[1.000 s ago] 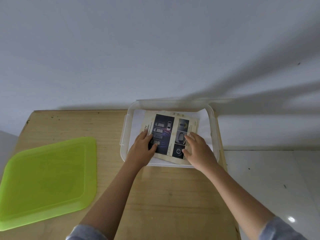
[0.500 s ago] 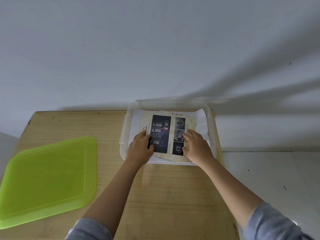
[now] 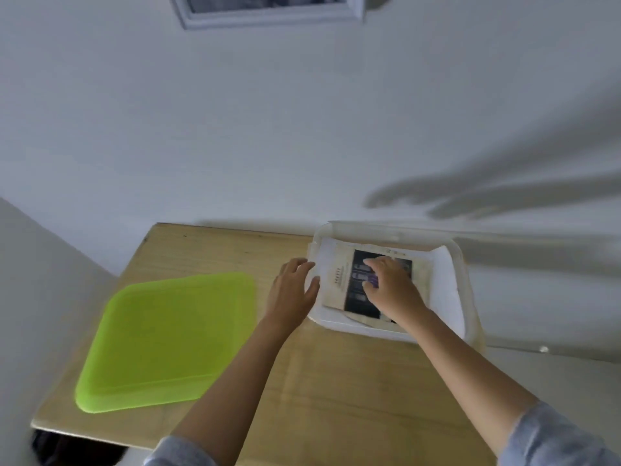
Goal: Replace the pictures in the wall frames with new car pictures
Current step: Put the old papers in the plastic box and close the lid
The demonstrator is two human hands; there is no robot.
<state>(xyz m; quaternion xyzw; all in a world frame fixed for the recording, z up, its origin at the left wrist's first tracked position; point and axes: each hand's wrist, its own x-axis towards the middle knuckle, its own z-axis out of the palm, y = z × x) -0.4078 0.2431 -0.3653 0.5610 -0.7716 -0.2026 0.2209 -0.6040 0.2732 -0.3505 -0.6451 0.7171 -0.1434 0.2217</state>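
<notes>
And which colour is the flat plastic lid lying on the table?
Lime green, plain with no pattern; the lid shows best in the head view.

View: one head-worn wide-angle camera.
Facing: forward and down, across the table (image 3: 336, 381) to the wall (image 3: 302, 129).
Nearness: close above the table.
Top edge: wall frame (image 3: 268, 17), cropped.
</notes>
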